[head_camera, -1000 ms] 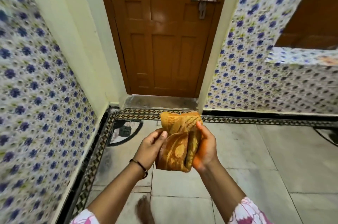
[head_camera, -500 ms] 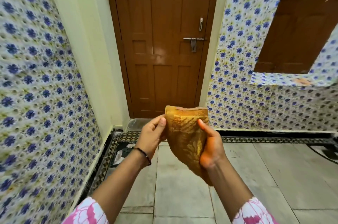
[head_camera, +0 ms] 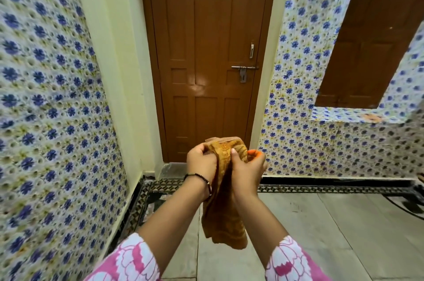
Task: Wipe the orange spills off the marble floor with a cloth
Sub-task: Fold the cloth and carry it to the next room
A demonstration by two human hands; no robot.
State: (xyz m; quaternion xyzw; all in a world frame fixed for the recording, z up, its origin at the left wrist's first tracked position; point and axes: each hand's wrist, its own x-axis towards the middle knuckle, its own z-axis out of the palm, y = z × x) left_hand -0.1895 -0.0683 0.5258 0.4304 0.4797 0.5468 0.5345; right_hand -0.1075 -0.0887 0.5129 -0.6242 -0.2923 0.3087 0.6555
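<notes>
Cloth (head_camera: 223, 207), orange-brown and patterned, held up in the air in front of the chest, well above the marble floor (head_camera: 321, 230). Gripped at its top edge by both hands and hanging down between the two forearms, lower end loose and bunched. Left hand (head_camera: 202, 161) closed into a fist on the upper left corner, fingers (head_camera: 197, 149) curled tight around the fabric; black bracelet (head_camera: 199, 177) around that wrist. Right hand (head_camera: 246, 167) just beside it, thumb pressed against the front of the fabric, remaining fingers (head_camera: 254, 154) wrapped behind the fold and stained bright orange at the tips. Hands nearly touching, only the gathered fabric between them. Pink-and-white floral sleeves (head_camera: 128, 260) at the bottom edge. Behind: closed brown wooden door (head_camera: 206, 51) with a metal latch (head_camera: 243, 69), blue-flowered wall tiles (head_camera: 46, 97) on both sides, a patterned border strip (head_camera: 321, 188) along the base of the wall. No orange spill discernible on the visible grey slabs.
</notes>
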